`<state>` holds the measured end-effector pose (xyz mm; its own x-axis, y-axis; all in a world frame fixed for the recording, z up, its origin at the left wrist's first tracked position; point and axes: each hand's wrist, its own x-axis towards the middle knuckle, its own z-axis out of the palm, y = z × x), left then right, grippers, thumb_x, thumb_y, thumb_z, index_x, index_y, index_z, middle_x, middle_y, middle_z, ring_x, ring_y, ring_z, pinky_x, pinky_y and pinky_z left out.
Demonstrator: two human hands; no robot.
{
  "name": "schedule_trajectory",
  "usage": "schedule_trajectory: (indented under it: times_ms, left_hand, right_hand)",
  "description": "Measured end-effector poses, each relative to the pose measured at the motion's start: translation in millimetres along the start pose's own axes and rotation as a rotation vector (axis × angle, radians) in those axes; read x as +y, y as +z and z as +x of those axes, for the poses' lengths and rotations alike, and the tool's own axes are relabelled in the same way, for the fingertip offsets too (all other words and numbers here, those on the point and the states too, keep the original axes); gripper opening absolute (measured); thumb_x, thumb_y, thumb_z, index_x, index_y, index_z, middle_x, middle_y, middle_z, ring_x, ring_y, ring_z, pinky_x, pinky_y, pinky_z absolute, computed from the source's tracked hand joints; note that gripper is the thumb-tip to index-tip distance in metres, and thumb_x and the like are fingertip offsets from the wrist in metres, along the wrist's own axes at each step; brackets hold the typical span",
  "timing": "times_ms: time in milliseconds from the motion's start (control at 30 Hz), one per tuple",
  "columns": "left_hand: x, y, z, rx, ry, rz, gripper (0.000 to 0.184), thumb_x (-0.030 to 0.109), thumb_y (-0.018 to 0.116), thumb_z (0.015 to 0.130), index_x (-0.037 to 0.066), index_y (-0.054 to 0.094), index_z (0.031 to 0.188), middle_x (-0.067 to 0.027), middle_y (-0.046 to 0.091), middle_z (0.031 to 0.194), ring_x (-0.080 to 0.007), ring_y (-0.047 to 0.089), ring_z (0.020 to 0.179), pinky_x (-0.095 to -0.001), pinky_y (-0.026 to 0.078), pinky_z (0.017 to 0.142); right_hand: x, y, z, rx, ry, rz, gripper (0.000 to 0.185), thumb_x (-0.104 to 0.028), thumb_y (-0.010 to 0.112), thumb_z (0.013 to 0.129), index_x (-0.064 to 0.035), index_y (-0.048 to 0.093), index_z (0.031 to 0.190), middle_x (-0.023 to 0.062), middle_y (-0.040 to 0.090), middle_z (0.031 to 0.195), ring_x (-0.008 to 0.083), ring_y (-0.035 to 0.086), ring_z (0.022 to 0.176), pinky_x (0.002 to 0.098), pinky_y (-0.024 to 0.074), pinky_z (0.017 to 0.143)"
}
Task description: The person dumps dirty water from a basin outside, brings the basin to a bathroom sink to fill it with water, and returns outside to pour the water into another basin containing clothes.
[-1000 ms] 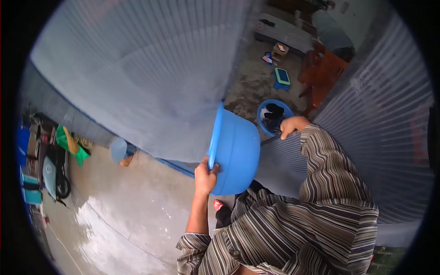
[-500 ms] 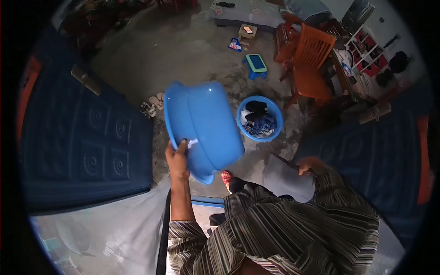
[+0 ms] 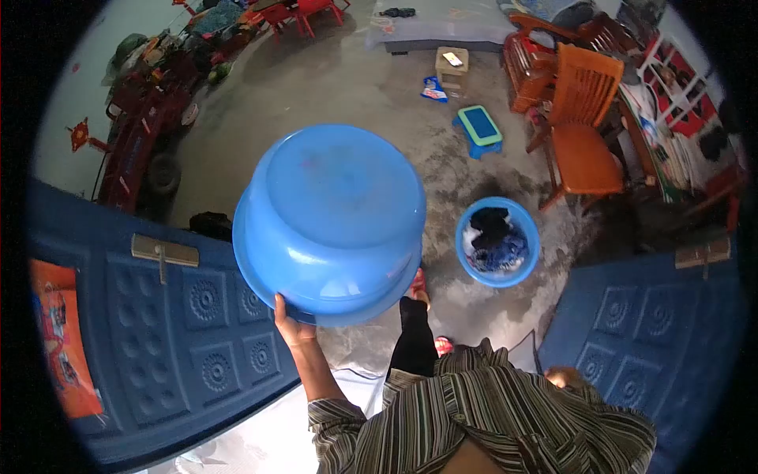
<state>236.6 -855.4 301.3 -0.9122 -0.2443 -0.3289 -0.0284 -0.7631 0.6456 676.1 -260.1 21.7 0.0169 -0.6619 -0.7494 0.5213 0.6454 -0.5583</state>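
Observation:
A large blue plastic basin (image 3: 343, 189) is held up in front of me, tipped so that its underside faces my view. My left hand (image 3: 294, 322) is closed on its rim at the lower left, with the thumb showing on the outside. My right hand (image 3: 562, 378) is low on the right, beside the blue door panel (image 3: 624, 316). Only part of it shows past the striped sleeve, and its fingers are hidden. On the floor to the right of the basin stands a blue tub (image 3: 467, 265) with dark, blue and white clothes (image 3: 501, 241) inside.
Another blue door leaf (image 3: 158, 316) stands open on the left. A wooden chair (image 3: 584, 150), a small green-and-blue stool (image 3: 479, 126) and a low stand (image 3: 452, 75) with a phone on it are further in. A red vehicle (image 3: 134, 150) is piled with things at the left.
The basin has swung so its bottom faces up toward me, still in my left hand. My right hand has drawn back from the grey screen's edge. The view has shifted forward through the doorway.

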Motion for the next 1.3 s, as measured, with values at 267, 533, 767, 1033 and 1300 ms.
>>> schedule_trajectory:
  times_ms: [267, 533, 767, 1033, 1300]
  left_hand:
    - [-1, 87, 120, 0.104, -0.078, -0.046, 0.045, 0.025, 0.049, 0.084, 0.002, 0.040, 0.121, -0.0140, 0.044, 0.122, -0.0303, 0.044, 0.109, -0.0471, 0.033, 0.094]
    - [-4, 233, 268, -0.143, 0.437, 1.020, 0.023, 0.000, 0.059, 0.073, 0.000, 0.052, 0.095, -0.0032, 0.056, 0.084, -0.0148, 0.053, 0.072, -0.0282, 0.044, 0.065]
    - [-36, 284, 383, -0.232, 0.737, 1.763, 0.020, 0.012, 0.067, 0.068, 0.005, 0.053, 0.081, -0.0173, 0.053, 0.062, -0.0355, 0.052, 0.053, -0.0390, 0.040, 0.049]
    - [11, 323, 463, 0.083, 0.432, 1.620, 0.022, 0.006, 0.065, 0.065, 0.000, 0.054, 0.084, -0.0085, 0.055, 0.065, -0.0167, 0.050, 0.057, -0.0299, 0.042, 0.057]
    - [21, 326, 596, 0.323, 0.440, 1.314, 0.026, -0.001, 0.055, 0.065, -0.007, 0.051, 0.090, -0.0149, 0.055, 0.078, -0.0201, 0.052, 0.070, -0.0318, 0.043, 0.063]
  right_hand:
    - [-167, -93, -34, 0.462, 0.283, 0.853, 0.027, -0.032, 0.055, 0.079, -0.0074, 0.054, 0.090, 0.0040, 0.053, 0.067, 0.0189, 0.050, 0.057, 0.0324, 0.0395, 0.048]
    - [-272, -250, -46, 0.569, -0.030, 1.084, 0.023, -0.031, 0.051, 0.084, -0.0115, 0.053, 0.071, 0.0006, 0.044, 0.051, 0.0123, 0.038, 0.040, 0.0307, 0.0288, 0.036]
    - [-311, -452, -45, 0.640, 0.124, 0.937, 0.020, -0.026, 0.052, 0.080, -0.0095, 0.053, 0.069, 0.0044, 0.050, 0.054, 0.0159, 0.044, 0.040, 0.0293, 0.0339, 0.035]
    - [-553, -714, -118, 1.072, -0.180, 0.494, 0.018, -0.020, 0.051, 0.077, -0.0052, 0.057, 0.070, 0.0091, 0.057, 0.063, 0.0194, 0.056, 0.052, 0.0298, 0.0436, 0.044]
    - [-702, -894, -97, 1.043, -0.187, 0.718, 0.018, -0.019, 0.052, 0.078, -0.0018, 0.055, 0.077, 0.0102, 0.059, 0.068, 0.0180, 0.058, 0.056, 0.0278, 0.0455, 0.044]
